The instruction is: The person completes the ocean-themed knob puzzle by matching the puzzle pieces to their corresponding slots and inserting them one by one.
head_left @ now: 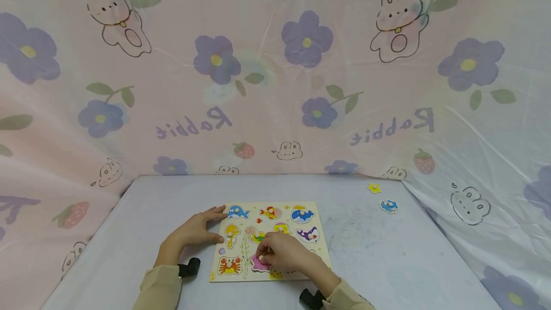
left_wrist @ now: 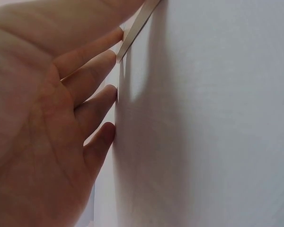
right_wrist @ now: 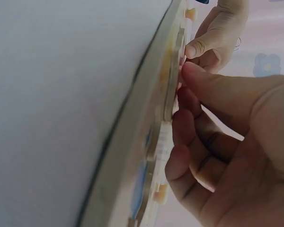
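Observation:
A cream wooden peg-puzzle board (head_left: 254, 207) lies on the table, filled with sea-animal pieces such as a crab (head_left: 230, 265), a yellow seahorse (head_left: 231, 235) and a whale (head_left: 302, 214). My right hand (head_left: 286, 252) pinches a pink puzzle piece (head_left: 260, 264) by its peg, low over the board's front middle. That piece sits slightly tilted, partly covered by the fingers. In the right wrist view, thumb and forefinger meet just above the board's side. My left hand (head_left: 195, 229) rests at the board's left edge, fingers extended and thumb apart; its fingertips (left_wrist: 109, 130) touch down beside that edge.
Toward the back right of the table (head_left: 366, 262) lie a yellow star-shaped piece (head_left: 374, 188) and a blue piece (head_left: 389, 206), both off the board. A patterned cloth (head_left: 267, 85) with rabbits and flowers hangs behind and around the table. Black wrist cameras (head_left: 190, 268) sit under both wrists.

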`<state>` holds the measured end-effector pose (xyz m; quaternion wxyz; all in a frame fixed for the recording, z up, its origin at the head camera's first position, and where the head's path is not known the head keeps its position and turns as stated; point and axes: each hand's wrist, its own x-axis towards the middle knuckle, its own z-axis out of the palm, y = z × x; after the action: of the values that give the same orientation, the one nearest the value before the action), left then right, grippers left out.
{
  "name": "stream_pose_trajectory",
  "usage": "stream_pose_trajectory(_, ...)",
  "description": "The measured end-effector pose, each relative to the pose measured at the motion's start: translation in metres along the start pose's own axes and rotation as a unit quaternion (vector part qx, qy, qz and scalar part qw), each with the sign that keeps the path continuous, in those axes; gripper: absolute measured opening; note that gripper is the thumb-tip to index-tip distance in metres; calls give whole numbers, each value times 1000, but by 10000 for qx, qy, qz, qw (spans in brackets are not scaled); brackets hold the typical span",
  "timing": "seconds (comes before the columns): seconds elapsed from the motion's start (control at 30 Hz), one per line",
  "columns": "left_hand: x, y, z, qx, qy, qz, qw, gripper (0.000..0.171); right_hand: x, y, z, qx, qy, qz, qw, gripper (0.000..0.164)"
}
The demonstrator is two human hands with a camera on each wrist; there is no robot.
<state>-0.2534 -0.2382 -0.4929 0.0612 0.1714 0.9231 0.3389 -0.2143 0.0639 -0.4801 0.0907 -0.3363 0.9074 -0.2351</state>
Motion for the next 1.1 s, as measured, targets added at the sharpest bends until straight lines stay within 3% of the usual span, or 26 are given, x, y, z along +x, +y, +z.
stream_pose_trajectory(0.43,1,-1,0,24,-23,-40,10000,77,1,-1,-1,-231,44,-112,9997,7)
stream_pose_trajectory(1.1,2,-1,0,56,-65,-103,9999,78,3,0,3,161,-96,-120,9998,5)
